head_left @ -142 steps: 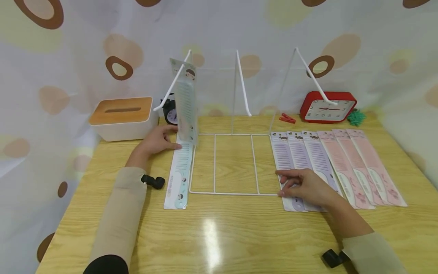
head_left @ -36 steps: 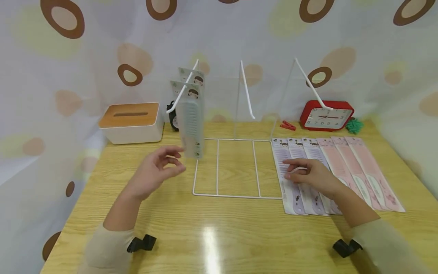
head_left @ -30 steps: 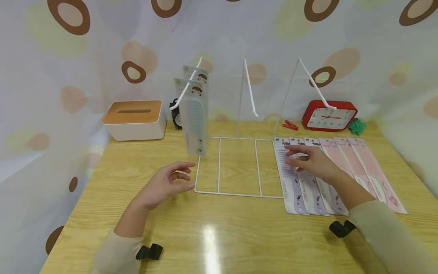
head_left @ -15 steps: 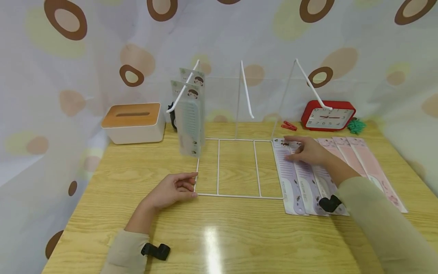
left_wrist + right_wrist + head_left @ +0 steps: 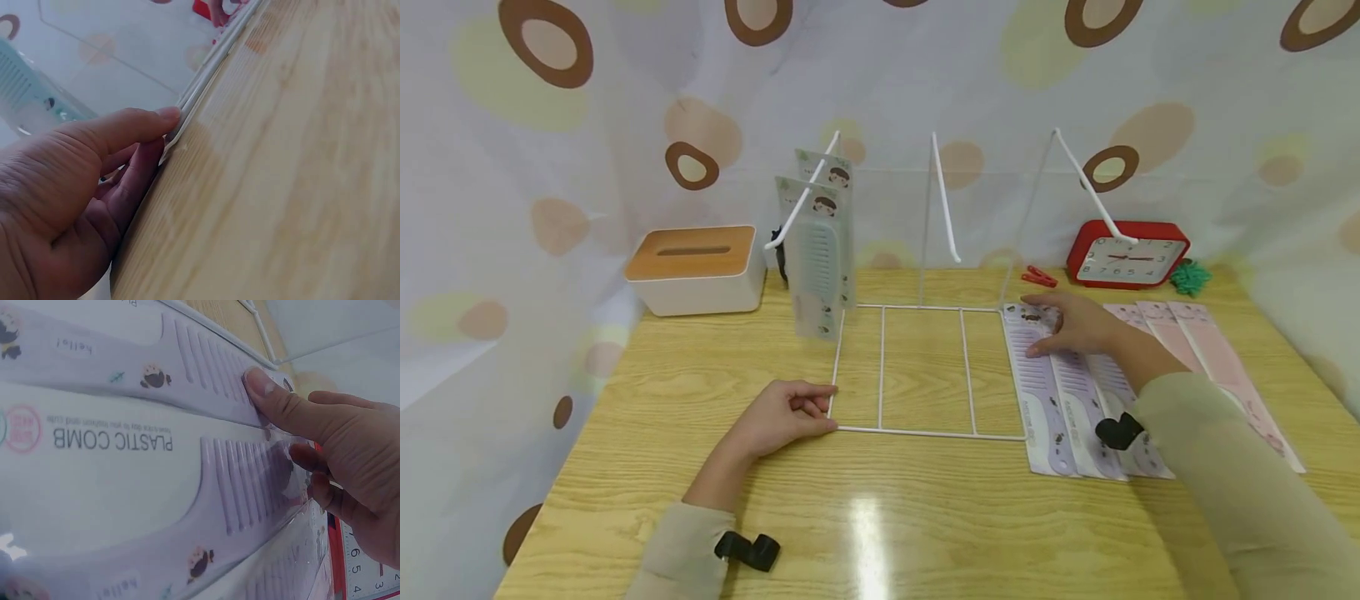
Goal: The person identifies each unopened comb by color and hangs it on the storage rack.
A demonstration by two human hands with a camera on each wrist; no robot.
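My left hand (image 5: 786,421) pinches the front left corner of a white wire display rack (image 5: 925,432); the left wrist view shows thumb and fingertip at the wire (image 5: 203,84). Two packaged pale-blue combs (image 5: 816,267) hang from the rack's left hook. Right of the rack, my right hand (image 5: 1075,325) lies over the upper ends of several packaged purple combs (image 5: 1037,408) on the table. Its thumb touches the teeth of the leftmost purple comb (image 5: 215,369); the index finger reaches past the top end, and other fingertips are at the neighbouring comb.
Packaged pink combs (image 5: 1225,358) lie farther right, partly under the right arm. Behind stand a red clock (image 5: 1127,258), a red clip (image 5: 1039,277) and a green spiky object (image 5: 1189,277). A wood-topped tissue box (image 5: 692,271) stands at back left. The middle hook (image 5: 945,200) is bare.
A second pale-blue comb now hangs on the left hook. The left hand has moved down to the rack's front left corner. My right hand has moved up to the purple combs' upper ends.
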